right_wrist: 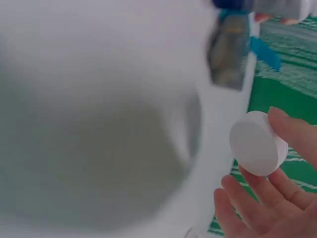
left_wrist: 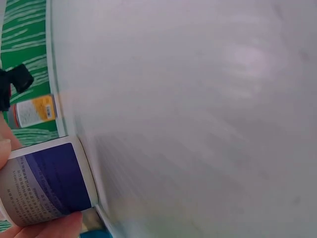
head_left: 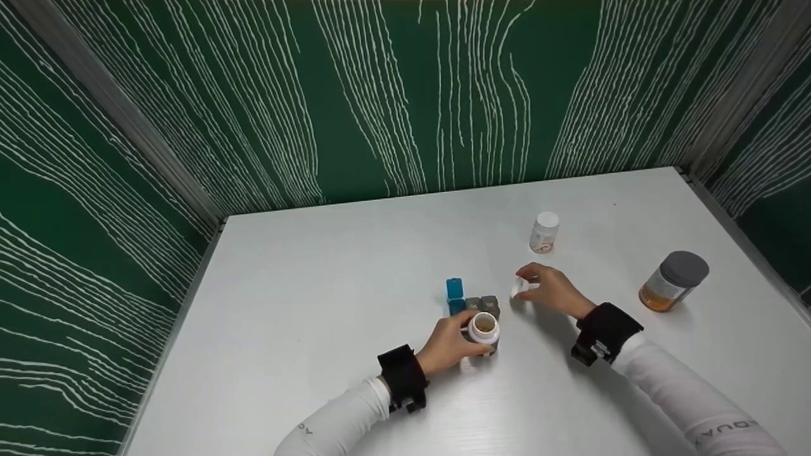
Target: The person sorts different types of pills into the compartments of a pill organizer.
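Note:
My left hand (head_left: 447, 345) grips an uncapped white pill bottle (head_left: 485, 337), whose mouth faces up and shows brownish contents. Its blue and grey label with small print fills the lower left of the left wrist view, where the bottle (left_wrist: 49, 181) stands close to the tabletop. Thumb and fingers of my right hand (head_left: 552, 292) pinch a round white cap (right_wrist: 255, 144), held off to the right of the bottle. Just behind the bottle sits a pill organizer (head_left: 472, 304) with grey lidded compartments and a blue one whose lid (head_left: 454, 289) is raised. The left hand and bottle partly hide it.
A small white capped bottle (head_left: 543, 233) stands beyond my right hand. Farther right is a larger jar (head_left: 674, 282) with a grey lid and an orange lower part. The white table (head_left: 304, 297) meets green walls (head_left: 355, 95) with white wavy lines at the back and sides.

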`<state>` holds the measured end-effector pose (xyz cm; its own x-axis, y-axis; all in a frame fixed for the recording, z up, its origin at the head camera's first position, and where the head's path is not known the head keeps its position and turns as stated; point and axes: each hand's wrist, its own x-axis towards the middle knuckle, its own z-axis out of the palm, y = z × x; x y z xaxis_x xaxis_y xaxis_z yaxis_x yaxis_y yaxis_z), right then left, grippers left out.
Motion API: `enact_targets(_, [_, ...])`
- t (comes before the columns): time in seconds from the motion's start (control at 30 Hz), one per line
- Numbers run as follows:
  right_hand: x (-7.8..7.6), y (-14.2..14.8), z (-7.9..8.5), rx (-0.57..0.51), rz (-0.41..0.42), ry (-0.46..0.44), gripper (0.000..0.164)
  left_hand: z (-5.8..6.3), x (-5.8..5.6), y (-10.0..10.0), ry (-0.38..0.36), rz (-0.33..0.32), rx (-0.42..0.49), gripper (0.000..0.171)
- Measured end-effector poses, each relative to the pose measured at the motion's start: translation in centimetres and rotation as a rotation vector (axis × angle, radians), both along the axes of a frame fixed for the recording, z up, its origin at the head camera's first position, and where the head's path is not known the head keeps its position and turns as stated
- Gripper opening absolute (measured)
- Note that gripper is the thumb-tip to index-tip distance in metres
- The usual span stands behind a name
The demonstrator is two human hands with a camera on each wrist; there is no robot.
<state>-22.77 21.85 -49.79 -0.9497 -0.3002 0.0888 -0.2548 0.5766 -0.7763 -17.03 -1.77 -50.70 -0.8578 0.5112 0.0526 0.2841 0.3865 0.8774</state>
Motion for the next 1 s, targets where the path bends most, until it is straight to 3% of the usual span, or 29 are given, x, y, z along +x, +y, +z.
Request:
enact_targets(0.23, [-0.8,1.8,-1.1,0.152,0.012,0.012,0.042,-0.2,0.0,0.0,0.015,-0.006,0.001,0.054])
enact_targets(0.6, [-0.9,2.3,-2.0,0.192,-0.031,-0.007,0.046,-0.1,-0.2,0.1,0.007,-0.014,-0.004,0.053])
enact_targets(0.73, [0.1,1.4,-1.5,0.217,-0.039,0.081,0.058,-0.1,-0.1,-0.1,0.01,-0.013,-0.001,0.054])
enact_targets(0.87, [2.2,-0.2,-0.4,0.178,0.056,0.134,0.071,0.4,0.0,-0.5,0.037,0.03,-0.005,0.054])
enact_targets(1.0, [4.2,-2.0,0.6,0.038,0.227,0.076,0.071,1.5,-0.3,-0.7,0.069,0.079,0.055,0.052])
